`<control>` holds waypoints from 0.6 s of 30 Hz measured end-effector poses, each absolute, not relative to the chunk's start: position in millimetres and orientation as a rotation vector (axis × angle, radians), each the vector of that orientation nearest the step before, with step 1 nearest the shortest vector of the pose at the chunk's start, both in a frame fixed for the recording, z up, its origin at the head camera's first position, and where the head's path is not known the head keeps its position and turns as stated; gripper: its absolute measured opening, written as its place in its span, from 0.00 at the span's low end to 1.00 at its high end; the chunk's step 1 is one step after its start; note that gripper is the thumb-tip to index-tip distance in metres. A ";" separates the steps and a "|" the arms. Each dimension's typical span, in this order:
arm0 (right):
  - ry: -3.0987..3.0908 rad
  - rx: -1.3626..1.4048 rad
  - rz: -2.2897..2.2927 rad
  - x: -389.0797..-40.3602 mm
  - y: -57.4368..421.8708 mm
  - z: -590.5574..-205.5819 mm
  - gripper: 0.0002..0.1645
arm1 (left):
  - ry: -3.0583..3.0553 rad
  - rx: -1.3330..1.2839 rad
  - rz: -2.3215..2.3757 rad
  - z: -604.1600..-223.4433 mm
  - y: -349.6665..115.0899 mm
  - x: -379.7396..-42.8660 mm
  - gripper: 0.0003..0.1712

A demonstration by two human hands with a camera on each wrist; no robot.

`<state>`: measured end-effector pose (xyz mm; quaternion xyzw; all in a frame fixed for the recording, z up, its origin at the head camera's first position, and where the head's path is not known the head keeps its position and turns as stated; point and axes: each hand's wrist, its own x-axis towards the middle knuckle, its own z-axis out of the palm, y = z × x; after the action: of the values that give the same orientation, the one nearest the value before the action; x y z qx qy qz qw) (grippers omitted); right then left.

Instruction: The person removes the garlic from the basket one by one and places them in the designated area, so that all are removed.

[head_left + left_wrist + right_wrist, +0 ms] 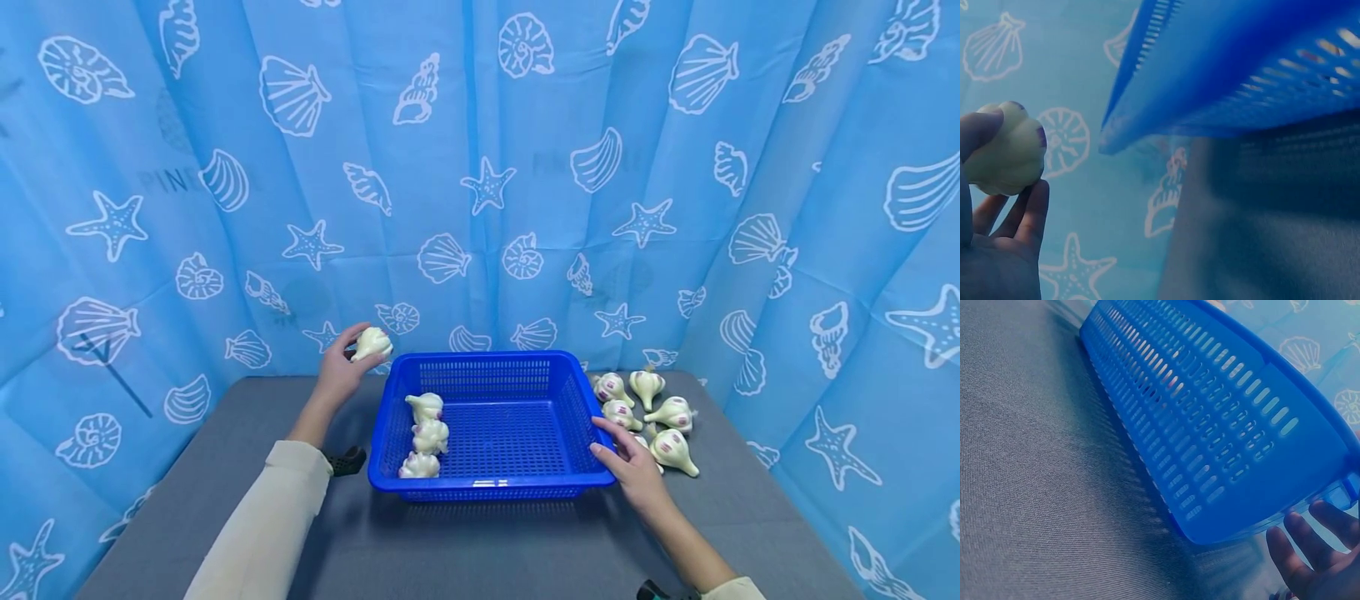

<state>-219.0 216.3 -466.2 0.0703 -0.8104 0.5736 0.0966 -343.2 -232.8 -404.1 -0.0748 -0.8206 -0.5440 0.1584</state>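
Note:
In the head view my left hand (342, 367) is raised beyond the basket's far left corner, pinching a garlic bulb (372, 343) between thumb and fingers. The left wrist view shows the same bulb (1013, 150) with purple marks, apart from the basket. Three garlic bulbs (431, 436) lie in a column along the left side inside the blue plastic basket (480, 483). My right hand (636, 473) holds the basket's right rim, thumb and a finger over the edge. Other fingers (1310, 544) lie against the outside in the right wrist view.
Several more garlic bulbs (672, 450) lie loose on the grey tabletop (510, 550), right of the basket; my right hand partly hides some. A blue curtain (480, 208) with white shell prints surrounds the table at the back and sides.

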 end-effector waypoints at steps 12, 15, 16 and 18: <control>-2.356 0.221 1.708 -218.7 215.3 -468.0 0.26 | -2.394 -0.133 -1.495 -423.2 -244.9 -340.0 0.36; -2.361 0.222 1.701 -218.5 215.5 -468.2 0.26 | -2.403 -0.110 -1.493 -430.1 -247.8 -339.9 0.37; -2.357 0.226 1.706 -218.7 215.6 -468.3 0.27 | -2.409 -0.102 -1.488 -432.5 -248.8 -340.2 0.37; -2.353 0.230 1.712 -219.0 215.6 -468.4 0.27 | -2.425 -0.089 -1.471 -437.4 -250.6 -340.8 0.38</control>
<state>-219.0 215.6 -468.4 0.0784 -0.8011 0.5829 0.1110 -340.8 -250.6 -437.4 -0.0311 -0.8447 -0.5123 0.1516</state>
